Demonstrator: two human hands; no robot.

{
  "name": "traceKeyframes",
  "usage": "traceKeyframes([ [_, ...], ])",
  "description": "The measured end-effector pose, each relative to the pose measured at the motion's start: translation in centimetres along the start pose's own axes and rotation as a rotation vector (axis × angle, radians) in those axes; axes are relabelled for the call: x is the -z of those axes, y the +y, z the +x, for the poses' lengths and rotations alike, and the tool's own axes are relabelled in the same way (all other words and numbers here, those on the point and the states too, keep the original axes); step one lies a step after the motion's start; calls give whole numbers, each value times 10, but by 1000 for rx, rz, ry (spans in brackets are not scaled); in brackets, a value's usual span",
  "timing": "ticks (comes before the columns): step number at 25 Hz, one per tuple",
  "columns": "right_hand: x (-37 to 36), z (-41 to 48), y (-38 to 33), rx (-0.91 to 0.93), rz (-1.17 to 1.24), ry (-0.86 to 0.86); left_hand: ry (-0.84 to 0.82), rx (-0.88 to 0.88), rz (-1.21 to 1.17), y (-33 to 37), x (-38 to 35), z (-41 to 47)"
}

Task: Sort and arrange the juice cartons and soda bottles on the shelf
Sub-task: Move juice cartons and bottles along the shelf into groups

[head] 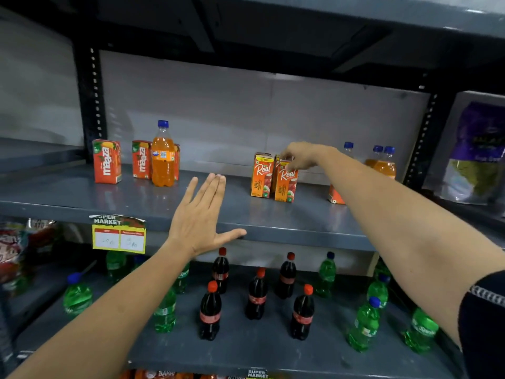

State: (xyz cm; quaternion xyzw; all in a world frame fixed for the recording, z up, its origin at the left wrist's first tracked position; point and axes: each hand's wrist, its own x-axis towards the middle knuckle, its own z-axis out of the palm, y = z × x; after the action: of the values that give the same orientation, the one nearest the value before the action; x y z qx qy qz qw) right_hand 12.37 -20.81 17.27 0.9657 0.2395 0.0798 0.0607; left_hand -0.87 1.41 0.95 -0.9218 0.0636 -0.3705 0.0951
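Observation:
On the grey upper shelf (136, 206), two red Maaza cartons (107, 161) (141, 159) stand at the left, with an orange Fanta bottle (163, 157) in front of the second and another carton edge behind it. In the middle stand orange Real juice cartons (261, 176); my right hand (300, 157) grips the top of the front Real carton (285, 184). Three orange soda bottles (385, 162) and another carton (335, 196) stand behind my right forearm. My left hand (200, 217) is flat and open over the shelf's front edge, holding nothing.
The lower shelf (246, 348) holds several cola bottles (257, 296) in the middle and green soda bottles (78, 295) (366, 324) on both sides. A yellow price tag (119, 236) hangs from the upper shelf's edge. Snack bags (476, 154) fill the bay at the right.

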Motion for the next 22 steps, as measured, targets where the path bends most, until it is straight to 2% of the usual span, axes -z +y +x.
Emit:
traceKeyframes([
  [7, 8, 4, 1, -55, 69, -24, 23, -19, -38, -11, 1, 0],
  [11, 30, -5, 14, -80, 131, 21, 21, -35, -47, -8, 2, 4],
  [19, 33, -33, 89, -240, -77, 165, 64, -92, -84, 66, 0, 30],
  [22, 23, -36, 108, -261, -88, 45, 90, -65, -47, 79, -4, 33],
])
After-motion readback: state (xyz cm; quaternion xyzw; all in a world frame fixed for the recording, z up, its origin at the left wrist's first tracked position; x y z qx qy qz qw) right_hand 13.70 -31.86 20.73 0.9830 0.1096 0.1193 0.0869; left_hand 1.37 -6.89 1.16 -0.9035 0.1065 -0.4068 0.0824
